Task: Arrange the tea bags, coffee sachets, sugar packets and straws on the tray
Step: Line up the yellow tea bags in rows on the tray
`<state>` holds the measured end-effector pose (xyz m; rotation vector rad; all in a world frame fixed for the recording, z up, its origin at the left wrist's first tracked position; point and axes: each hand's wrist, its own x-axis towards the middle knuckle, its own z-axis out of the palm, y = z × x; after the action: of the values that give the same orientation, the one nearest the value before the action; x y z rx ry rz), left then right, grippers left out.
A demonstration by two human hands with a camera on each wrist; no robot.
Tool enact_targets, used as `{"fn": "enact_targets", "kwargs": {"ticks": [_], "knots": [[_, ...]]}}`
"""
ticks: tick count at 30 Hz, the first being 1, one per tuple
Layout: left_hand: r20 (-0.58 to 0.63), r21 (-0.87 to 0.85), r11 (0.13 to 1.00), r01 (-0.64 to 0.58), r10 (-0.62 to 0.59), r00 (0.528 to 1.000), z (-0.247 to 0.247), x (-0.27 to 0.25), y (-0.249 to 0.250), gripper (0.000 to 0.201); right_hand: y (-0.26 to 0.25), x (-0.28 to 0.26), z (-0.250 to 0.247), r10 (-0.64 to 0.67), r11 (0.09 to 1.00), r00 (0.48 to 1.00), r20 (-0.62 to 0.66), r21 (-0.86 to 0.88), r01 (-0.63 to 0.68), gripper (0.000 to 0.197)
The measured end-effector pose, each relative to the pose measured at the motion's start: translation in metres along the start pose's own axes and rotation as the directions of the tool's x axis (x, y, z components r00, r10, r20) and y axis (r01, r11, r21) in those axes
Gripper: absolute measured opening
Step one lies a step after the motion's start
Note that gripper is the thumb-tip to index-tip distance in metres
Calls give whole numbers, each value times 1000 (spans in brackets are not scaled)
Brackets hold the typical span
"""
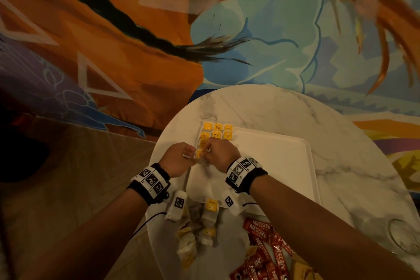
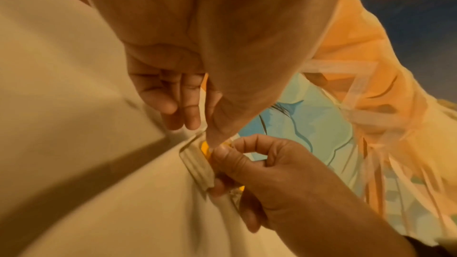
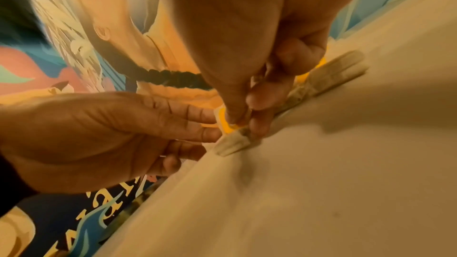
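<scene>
Yellow tea bags (image 1: 216,132) lie in neat rows at the far left corner of the white tray (image 1: 272,166). Both hands meet at the nearest tea bag (image 1: 199,154) of that group. My left hand (image 1: 192,154) pinches its left edge between thumb and forefinger. My right hand (image 1: 206,151) pinches the same tea bag (image 3: 228,127) from above with thumb and fingertips. In the left wrist view the left thumb (image 2: 217,124) points down onto the yellow tea bag (image 2: 205,149). Loose tea bags (image 1: 210,207) and red coffee sachets (image 1: 266,241) lie on the table's near side.
The tray sits on a round marble table (image 1: 261,107) against a painted wall. A clear glass (image 1: 402,236) stands at the table's right edge. Pale brown packets (image 1: 302,268) lie beside the coffee sachets. Most of the tray's surface is bare.
</scene>
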<state>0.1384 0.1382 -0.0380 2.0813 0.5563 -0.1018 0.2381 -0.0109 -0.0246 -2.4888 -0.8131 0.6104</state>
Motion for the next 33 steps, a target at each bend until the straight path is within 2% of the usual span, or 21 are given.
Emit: {"fn": "enact_targets", "kwargs": {"ticks": [2,5,8,10,12,15,27,30,33], "knots": [[-4,0,1000,-1,1,1000,0,5,0,30,5,0,-2,13,999,999,-41,-31,-14,24],[7,43,999,-26,26,1000,-1,9,0,26,15,-3,-11,24,998,994,-104,-56,-30,19],[44,120,989,-85,80,996,1,12,2,27,32,-11,-24,81,992,979,-185,-80,-97,16],[56,148,985,-94,87,995,5,16,1,20,47,-16,-29,131,984,971,-200,-90,-151,17],[50,175,981,-86,78,996,8,19,-1,12,56,-20,-30,159,980,973,-170,-90,-176,20],[54,220,971,-94,84,995,11,23,-4,11,60,-24,-27,133,985,984,-117,-95,-145,26],[69,293,949,-118,102,992,6,21,-2,21,48,-31,-19,56,995,989,-139,-77,-67,30],[158,253,949,-187,150,976,-2,4,2,20,42,-52,-21,-15,1000,995,-95,-24,13,26],[276,234,947,-219,151,949,-13,-20,6,23,33,-79,-23,-115,993,992,51,-21,116,27]]}}
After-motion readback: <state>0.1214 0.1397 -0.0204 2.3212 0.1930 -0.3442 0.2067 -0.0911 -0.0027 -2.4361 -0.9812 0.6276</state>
